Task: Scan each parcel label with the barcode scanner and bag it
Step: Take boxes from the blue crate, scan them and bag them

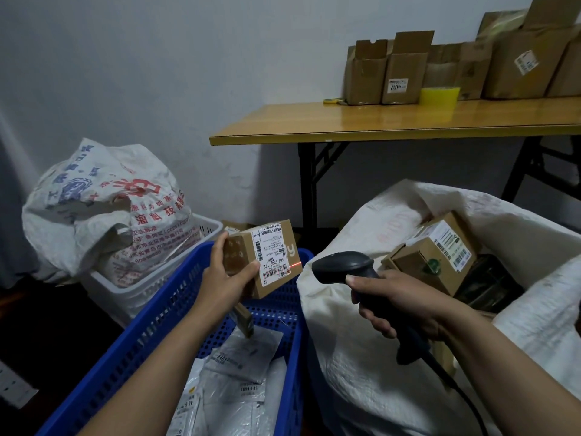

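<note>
My left hand (224, 275) grips a small cardboard parcel (276, 243) above the blue crate (151, 328), its white label turned toward the scanner. A red laser line falls on the label's right edge. My right hand (397, 302) holds the black barcode scanner (344, 267) by its handle, its head aimed left at the parcel. The scanner's cable runs down to the lower right. To the right stands an open white woven sack (361, 357) holding a labelled cardboard box (437, 256) and other items.
Grey mailer bags (242, 376) lie in the blue crate. A full printed sack (103, 209) sits in a white basket (132, 291) at left. A wooden folding table (393, 121) at the back right carries several cardboard boxes (405, 70) and a yellow tape roll (438, 96).
</note>
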